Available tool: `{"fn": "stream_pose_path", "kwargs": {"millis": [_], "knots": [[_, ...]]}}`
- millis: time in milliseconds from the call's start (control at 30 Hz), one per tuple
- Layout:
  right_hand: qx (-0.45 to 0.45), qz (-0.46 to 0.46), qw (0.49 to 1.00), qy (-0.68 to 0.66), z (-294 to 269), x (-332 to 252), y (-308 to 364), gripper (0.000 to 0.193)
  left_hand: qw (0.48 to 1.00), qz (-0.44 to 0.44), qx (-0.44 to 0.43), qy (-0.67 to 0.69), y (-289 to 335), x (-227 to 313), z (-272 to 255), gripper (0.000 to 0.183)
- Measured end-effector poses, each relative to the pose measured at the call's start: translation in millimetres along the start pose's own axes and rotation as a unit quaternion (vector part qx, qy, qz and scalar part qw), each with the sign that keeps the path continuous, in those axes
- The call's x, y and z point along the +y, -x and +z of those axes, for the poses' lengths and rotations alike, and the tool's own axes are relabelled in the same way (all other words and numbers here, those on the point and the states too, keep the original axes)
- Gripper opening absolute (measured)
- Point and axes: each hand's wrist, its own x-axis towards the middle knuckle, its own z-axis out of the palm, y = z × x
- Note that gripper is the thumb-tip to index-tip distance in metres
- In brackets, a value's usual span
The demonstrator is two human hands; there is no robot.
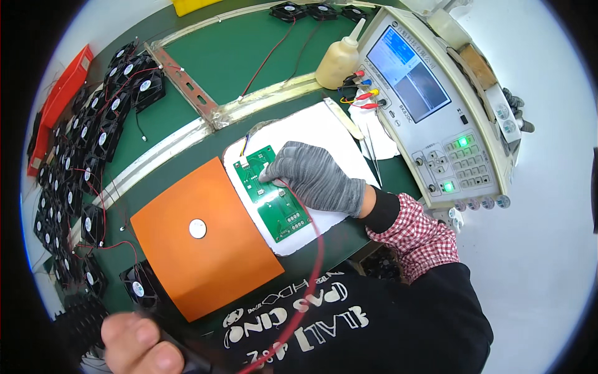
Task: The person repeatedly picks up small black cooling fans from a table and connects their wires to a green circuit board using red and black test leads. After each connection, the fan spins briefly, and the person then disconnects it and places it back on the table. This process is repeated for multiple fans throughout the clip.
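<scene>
My right hand [308, 174], in a grey striped glove, is closed at the edge of a green circuit board [274, 206]. Its fingertips pinch the end of a red wire [319, 249] against the board's upper part; the plug itself is hidden. The wire runs down toward my bare left hand [140, 346], low and close to the camera. Those fingers are curled around what looks like a black cooling fan [193, 358], blurred and partly out of view. Beneath the board lies a white pad [305, 124], and a small white connector with thin wires [243, 159] sits at the board's top corner.
An orange sheet [205, 262] with a round white sticker lies left of the pad. Many black fans [87, 143] crowd the left side beside a red bin [68, 103]. A squeeze bottle [338, 62], tweezers [372, 153] and a tester with a screen [430, 112] stand at the right.
</scene>
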Motion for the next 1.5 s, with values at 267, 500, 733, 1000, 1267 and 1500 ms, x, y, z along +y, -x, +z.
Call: {"fn": "stream_pose_path", "kwargs": {"millis": [267, 500, 733, 1000, 1267, 1500], "knots": [[0.006, 0.030, 0.998, -0.061, 3, 3, -2, 0.013, 0.872, -0.308, -0.066, 0.375, -13, 24, -14, 0.041], [0.005, -0.027, 1.000, 0.005, -3, -1, -7, 0.010, 0.908, 0.165, -0.072, -0.378, -22, 13, -10, 0.082], [0.113, 0.073, 0.984, -0.120, -5, 0, 10, 0.009, 0.911, -0.111, -0.217, -0.334, -79, -85, 22, 0.074], [0.120, 0.137, 0.972, -0.151, 6, -8, 3, 0.031, 0.749, -0.357, -0.526, -0.186, 26, -42, -105, 0.111], [0.061, -0.114, 0.991, 0.036, 6, -71, -8, 0.046, 0.868, -0.302, -0.359, -0.166, 19, -15, -69, 0.073], [-0.032, -0.121, 0.991, 0.056, -15, -91, -8, 0.040, 0.922, -0.114, -0.355, -0.104, -9, -16, -38, 0.074]]}}
